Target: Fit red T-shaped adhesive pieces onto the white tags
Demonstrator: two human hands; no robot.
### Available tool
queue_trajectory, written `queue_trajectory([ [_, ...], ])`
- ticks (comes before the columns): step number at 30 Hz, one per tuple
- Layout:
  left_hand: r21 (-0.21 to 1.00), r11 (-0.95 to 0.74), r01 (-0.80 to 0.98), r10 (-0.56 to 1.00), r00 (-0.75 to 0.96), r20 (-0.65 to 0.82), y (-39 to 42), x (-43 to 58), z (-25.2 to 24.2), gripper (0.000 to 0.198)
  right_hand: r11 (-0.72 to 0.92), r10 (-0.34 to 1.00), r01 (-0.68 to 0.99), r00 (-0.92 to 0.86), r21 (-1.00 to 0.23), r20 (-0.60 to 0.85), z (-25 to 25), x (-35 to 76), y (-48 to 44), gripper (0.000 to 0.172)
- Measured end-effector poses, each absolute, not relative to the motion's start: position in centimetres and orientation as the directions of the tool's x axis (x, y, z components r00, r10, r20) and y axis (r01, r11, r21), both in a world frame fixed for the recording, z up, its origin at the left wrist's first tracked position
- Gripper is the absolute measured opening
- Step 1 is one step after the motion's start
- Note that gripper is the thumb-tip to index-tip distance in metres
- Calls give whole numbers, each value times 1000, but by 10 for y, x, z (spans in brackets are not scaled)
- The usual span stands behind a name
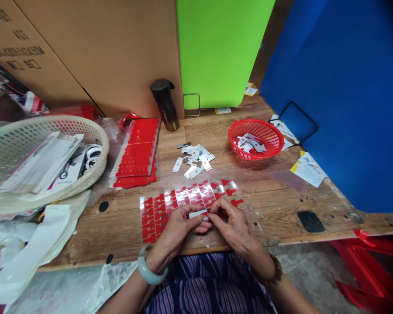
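Near the table's front edge, my left hand (180, 226) grips a small flat silver-white plate (196, 213) between thumb and fingers. My right hand (231, 222) pinches a small red sticker (205, 214) against the right end of that plate; the fingertips partly cover it. Just behind both hands lies a clear sheet of red die-cut stickers (183, 196), with a few spots along its right side bare. Farther back, a loose pile of similar small plates (194, 159) rests on the wood, some face up and overlapping.
A red basket (255, 152) with plates stands at back right. Stacked red sticker sheets (137, 148) lie left of the pile, before a dark tumbler (166, 107). A large cream basket (98, 174) holds cards at left. Green (219, 52) and blue panels (340, 104) stand behind.
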State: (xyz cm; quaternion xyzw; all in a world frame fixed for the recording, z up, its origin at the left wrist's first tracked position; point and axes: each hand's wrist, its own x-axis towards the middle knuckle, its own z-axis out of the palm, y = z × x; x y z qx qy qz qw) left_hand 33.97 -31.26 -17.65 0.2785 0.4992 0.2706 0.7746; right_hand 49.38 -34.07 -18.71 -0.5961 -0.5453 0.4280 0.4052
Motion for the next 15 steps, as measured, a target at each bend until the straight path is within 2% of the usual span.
queue_trajectory([
  [7,823,567,-37,807,224,-546,-312,344,-170,33,-203,977,199,108,-959,-185,-182,483,-344,10],
  [12,838,545,-13,817,231,-528,-313,343,-167,35,-133,986,258,136,-957,-100,-177,481,-346,11],
  [15,824,567,-14,796,266,-543,-312,341,-168,40,-138,988,269,111,-953,-111,-176,484,-345,12],
])
